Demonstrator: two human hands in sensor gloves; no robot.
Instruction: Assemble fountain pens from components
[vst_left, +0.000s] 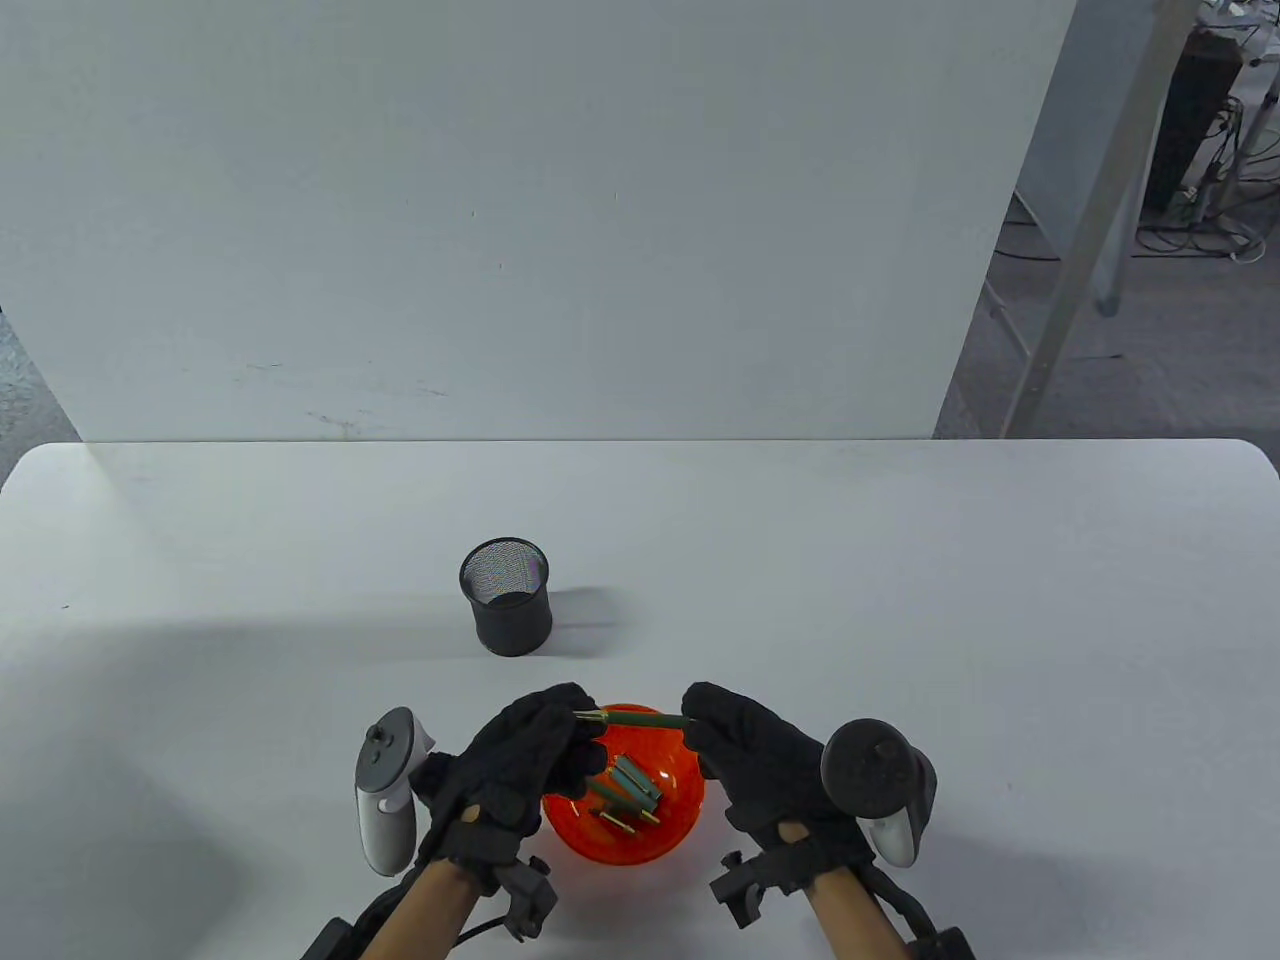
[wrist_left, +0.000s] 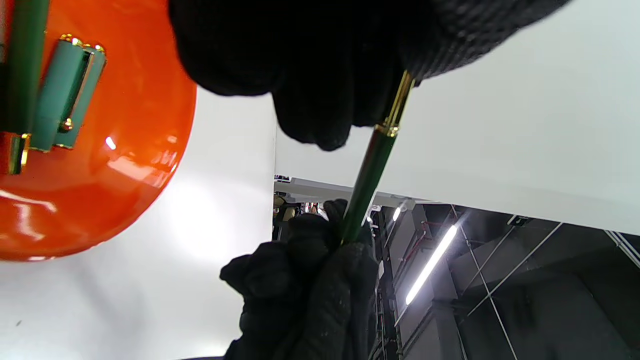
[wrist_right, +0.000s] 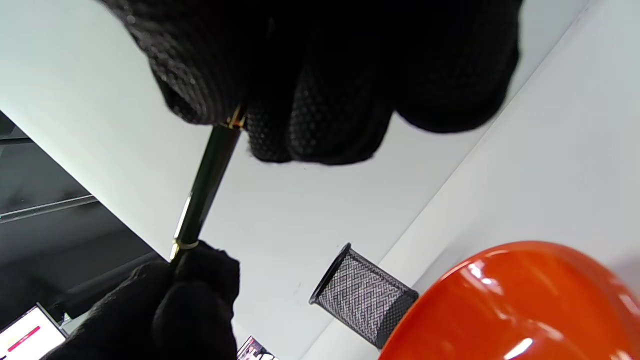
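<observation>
A dark green pen barrel (vst_left: 640, 718) with gold trim is held level above the orange bowl (vst_left: 670, 835). My left hand (vst_left: 545, 735) pinches its left, gold-tipped end; my right hand (vst_left: 715, 725) grips its right end. The barrel also shows in the left wrist view (wrist_left: 372, 172) and in the right wrist view (wrist_right: 205, 187), spanning between the two gloves. Several green pen parts (vst_left: 630, 790) with gold ends lie in the bowl; some show in the left wrist view (wrist_left: 65, 95).
A black mesh pen cup (vst_left: 506, 596) stands upright on the white table behind the bowl; it also shows in the right wrist view (wrist_right: 362, 295). A white panel (vst_left: 500, 220) stands along the table's far edge.
</observation>
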